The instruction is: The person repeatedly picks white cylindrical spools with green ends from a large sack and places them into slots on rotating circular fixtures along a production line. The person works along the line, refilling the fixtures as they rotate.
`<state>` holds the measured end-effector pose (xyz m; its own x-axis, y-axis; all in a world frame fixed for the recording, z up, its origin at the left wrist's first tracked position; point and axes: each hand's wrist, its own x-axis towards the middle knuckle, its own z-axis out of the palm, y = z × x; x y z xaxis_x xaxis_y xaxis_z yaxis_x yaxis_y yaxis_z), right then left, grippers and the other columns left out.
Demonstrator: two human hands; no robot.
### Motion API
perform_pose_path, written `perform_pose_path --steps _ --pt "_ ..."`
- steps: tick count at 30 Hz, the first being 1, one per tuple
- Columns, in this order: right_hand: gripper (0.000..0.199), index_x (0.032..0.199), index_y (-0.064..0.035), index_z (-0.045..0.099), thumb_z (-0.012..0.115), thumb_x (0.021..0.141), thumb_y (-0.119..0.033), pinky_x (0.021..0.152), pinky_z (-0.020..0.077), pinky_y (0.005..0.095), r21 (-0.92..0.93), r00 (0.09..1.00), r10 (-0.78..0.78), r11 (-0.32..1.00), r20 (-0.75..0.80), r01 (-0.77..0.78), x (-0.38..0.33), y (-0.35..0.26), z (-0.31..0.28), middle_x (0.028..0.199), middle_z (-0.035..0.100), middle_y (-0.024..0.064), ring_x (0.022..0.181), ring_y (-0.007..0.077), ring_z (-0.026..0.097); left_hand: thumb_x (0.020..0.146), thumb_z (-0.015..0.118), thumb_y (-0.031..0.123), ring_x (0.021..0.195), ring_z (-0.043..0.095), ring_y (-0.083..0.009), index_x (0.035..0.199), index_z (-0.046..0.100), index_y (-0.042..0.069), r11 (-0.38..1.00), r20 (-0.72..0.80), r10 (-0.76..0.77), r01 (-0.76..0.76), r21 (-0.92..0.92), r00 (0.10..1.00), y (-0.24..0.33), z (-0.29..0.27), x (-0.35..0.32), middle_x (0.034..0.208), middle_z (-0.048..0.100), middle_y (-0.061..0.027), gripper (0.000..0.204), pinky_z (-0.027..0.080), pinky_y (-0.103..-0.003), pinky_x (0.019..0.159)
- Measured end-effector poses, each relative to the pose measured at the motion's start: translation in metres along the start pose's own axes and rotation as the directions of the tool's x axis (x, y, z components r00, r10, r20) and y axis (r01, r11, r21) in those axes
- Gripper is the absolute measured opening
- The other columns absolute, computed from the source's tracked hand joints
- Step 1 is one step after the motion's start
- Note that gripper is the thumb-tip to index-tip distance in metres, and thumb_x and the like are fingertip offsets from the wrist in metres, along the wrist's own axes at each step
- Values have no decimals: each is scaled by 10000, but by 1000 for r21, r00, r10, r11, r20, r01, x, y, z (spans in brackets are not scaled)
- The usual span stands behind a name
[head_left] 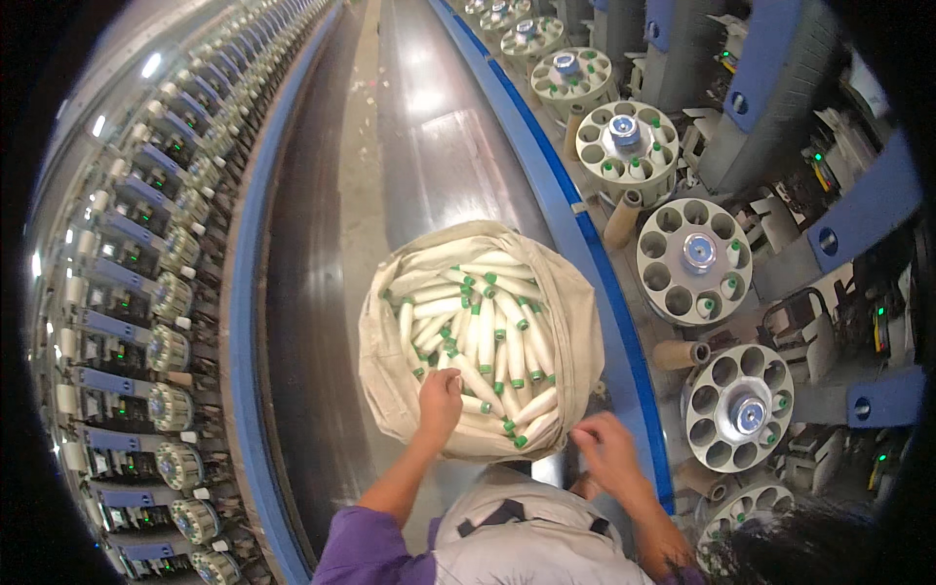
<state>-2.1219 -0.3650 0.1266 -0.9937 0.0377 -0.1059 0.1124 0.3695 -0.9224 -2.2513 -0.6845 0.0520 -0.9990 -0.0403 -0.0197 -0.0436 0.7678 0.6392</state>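
Observation:
A beige cloth bag [385, 375] stands in front of me with its mouth wide open. Inside lies a heap of yarn bobbins [487, 336], wound with white yarn and tipped in green. Over the near left part of the heap is my left hand [441, 400], its fingers curled together. Whatever it may hold is hidden. My right hand [606, 450] is closed beside the bag's near right edge, fingers bent inward. I cannot make out anything in it, nor whether it touches the cloth.
To the right runs a machine row with round bobbin magazines [673, 285], some pockets holding bobbins, and brown cardboard cones [624, 218]. Blue rails [255, 263] edge the aisle. A similar machine row [127, 283] stands on the left. The aisle floor [363, 146] stretches ahead.

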Motion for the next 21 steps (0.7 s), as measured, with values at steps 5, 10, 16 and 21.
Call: perform_pose_path --steps 5,10,16,21 --pt "551 1249 -74 617 809 733 -99 1017 446 450 -416 754 -55 806 655 420 84 16 90 1216 620 117 1184 326 585 818 642 33 1191 559 -322 1049 725 41 633 706 531 -773 37 469 -29 17 58 1120 652 -100 246 488 -496 968" --pt "648 1197 -69 598 860 609 -146 1103 380 513 -463 575 90 700 813 544 117 37 115 1201 596 105 1223 304 556 859 671 248 1267 478 -359 1137 714 24 400 988 146 -916 -11 52 -25 35 95 1247 607 -93 360 483 -567 917" --pt "452 1010 -72 590 843 640 -135 1003 417 508 -332 575 -38 784 817 524 131 27 87 1094 590 102 1091 309 591 852 690 259 1029 682 -411 1285 602 -34 819 997 61 -573 -23 47 -30 -2 96 1182 618 -275 530 533 -506 889" --pt "289 974 -90 525 720 775 -15 898 495 460 220 991 -132 968 26 123 129 8 54 1008 575 101 882 268 627 843 726 342 1023 707 -408 1218 661 6 945 830 -291 278 172 476 -33 -37 120 1085 722 -269 508 541 -496 883"
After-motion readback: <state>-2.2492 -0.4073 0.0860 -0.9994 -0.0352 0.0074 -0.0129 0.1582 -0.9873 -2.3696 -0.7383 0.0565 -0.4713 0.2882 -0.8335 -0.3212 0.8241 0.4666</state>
